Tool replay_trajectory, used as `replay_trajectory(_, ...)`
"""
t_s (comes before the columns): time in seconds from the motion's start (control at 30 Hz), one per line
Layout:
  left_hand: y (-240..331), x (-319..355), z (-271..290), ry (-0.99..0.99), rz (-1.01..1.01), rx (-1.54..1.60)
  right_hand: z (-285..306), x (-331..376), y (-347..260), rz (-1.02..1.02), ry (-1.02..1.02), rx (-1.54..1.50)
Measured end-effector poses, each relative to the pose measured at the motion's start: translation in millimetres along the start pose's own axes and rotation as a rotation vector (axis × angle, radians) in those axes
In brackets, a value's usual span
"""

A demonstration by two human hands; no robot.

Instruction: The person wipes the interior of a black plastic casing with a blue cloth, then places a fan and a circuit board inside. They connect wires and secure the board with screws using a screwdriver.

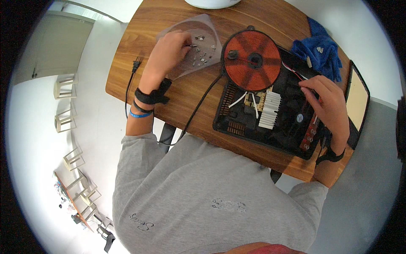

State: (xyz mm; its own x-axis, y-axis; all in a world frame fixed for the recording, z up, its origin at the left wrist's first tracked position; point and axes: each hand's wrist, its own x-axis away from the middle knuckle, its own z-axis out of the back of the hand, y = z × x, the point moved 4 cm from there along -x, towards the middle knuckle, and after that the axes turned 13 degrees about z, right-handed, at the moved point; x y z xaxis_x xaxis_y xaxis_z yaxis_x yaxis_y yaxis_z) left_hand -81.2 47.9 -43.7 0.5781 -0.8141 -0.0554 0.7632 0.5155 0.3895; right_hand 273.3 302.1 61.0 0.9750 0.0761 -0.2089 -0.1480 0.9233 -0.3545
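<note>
No boxes or stickers worth mentioning on the brown wooden worktop (169, 12), it's all bare parts. Main thing is an opened black plastic induction cooker base (270, 116) sitting right of centre, lid off, with the round copper-orange coil disc (252, 59) on its upper end and a white finned heat sink (270, 109) plus white wires below that. A narrow reddish circuit strip (309, 135) runs along the right edge of the base.

The right hand (327, 108) is down inside that right edge, fingers curled over the wiring by the strip; can't tell whether it's actually pinching anything. Just beyond it sits a crumpled blue cloth (320, 51), and a black-framed flat panel with a tan face (357, 99) lies at the far right edge of the worktop.

The only container is a clear shallow plastic tray (198, 42) up left of the coil, holding a scatter of small silver screws (203, 53). The left hand (169, 53) is in it, fingertips pinched together over the screws, too small to see if one's caught.

A black power cord (198, 103) snakes from the base across the worktop, plug (136, 64) lying at the left edge.
</note>
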Motion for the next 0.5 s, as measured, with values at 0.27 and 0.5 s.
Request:
replay_trajectory(0.27, 7, -3, 4, 0.018, 0.040, 0.099, -1, 11, 4, -0.040, 0.017, 0.005)
replay_trajectory(0.5, 32, 5, 25, 0.025, 0.043, 0.440, -4, 15, 6, -0.079, 0.008, -0.028)
